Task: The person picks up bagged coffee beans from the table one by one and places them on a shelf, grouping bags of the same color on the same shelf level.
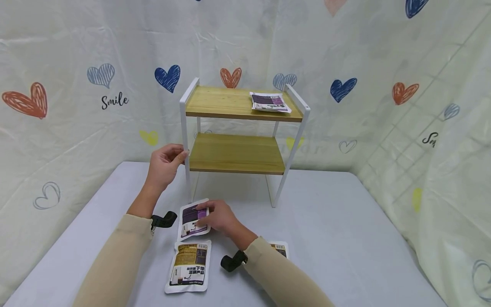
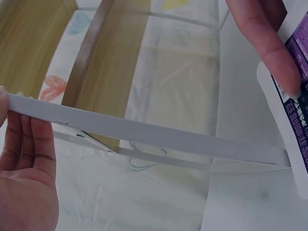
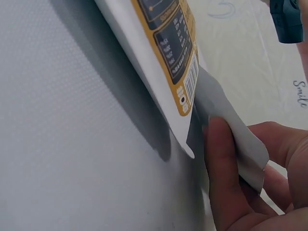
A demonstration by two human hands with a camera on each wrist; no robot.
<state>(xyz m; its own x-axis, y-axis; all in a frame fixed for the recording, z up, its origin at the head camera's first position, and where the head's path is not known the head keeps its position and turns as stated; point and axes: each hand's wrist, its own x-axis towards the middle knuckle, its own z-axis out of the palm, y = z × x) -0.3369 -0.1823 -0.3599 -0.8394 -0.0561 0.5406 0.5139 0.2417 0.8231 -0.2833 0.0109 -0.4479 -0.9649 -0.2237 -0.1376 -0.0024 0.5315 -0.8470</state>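
My left hand (image 1: pixel 162 167) grips the white left front post (image 2: pixel 139 129) of a small two-tier shelf (image 1: pixel 235 152), with the fingers behind the post in the left wrist view. Just below that, my right hand (image 1: pixel 221 218) pinches the right side of a white-edged pouch with a purple label (image 1: pixel 189 226). In the right wrist view, thumb and fingers lie on opposite faces of this pouch (image 3: pixel 236 130). A pouch with a mustard-yellow label (image 1: pixel 189 266) lies on the table nearer to me, close under the purple one.
On the upper board's right side rests a purple-labelled pouch (image 1: pixel 270 102), possibly more than one. Another yellow-labelled pouch (image 1: pixel 281 247) is partly hidden by my right forearm. The white table (image 1: pixel 326 238) is backed by a heart-printed curtain (image 1: pixel 245 42).
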